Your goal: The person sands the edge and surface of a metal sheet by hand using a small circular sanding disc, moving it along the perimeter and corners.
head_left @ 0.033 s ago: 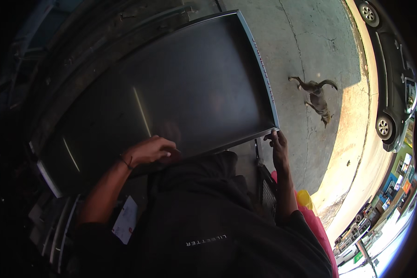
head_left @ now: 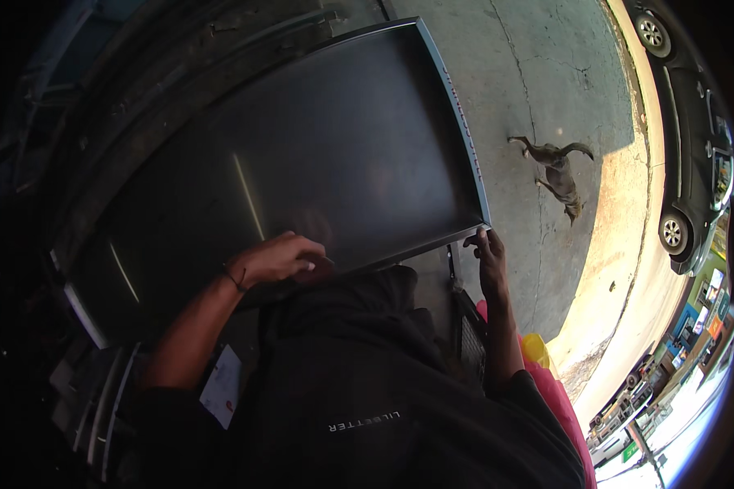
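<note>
A large dark, glossy panel [head_left: 334, 147] with a thin silver rim lies in front of me. Lettering runs along its right edge. Over the near part of the panel is my left hand [head_left: 279, 257], its fingers curled together and a dark band round the wrist. Whatever may be between those fingertips is too small to make out. My right hand [head_left: 492, 259] is at the near right corner, with bent fingers gripping the rim there. The undersides of its fingers are partly hidden.
A dark dog [head_left: 559, 175] stands on the cracked concrete floor [head_left: 571, 90] to the right. Beyond it a dark car [head_left: 683, 155] is parked beside a sunlit strip. Pink material [head_left: 561, 407] and a yellow thing [head_left: 536, 350] are by my right arm. A white sheet [head_left: 222, 387] is near my left elbow.
My left hand has shifted slightly to the right and away from me over the panel. My right hand stays at the corner.
</note>
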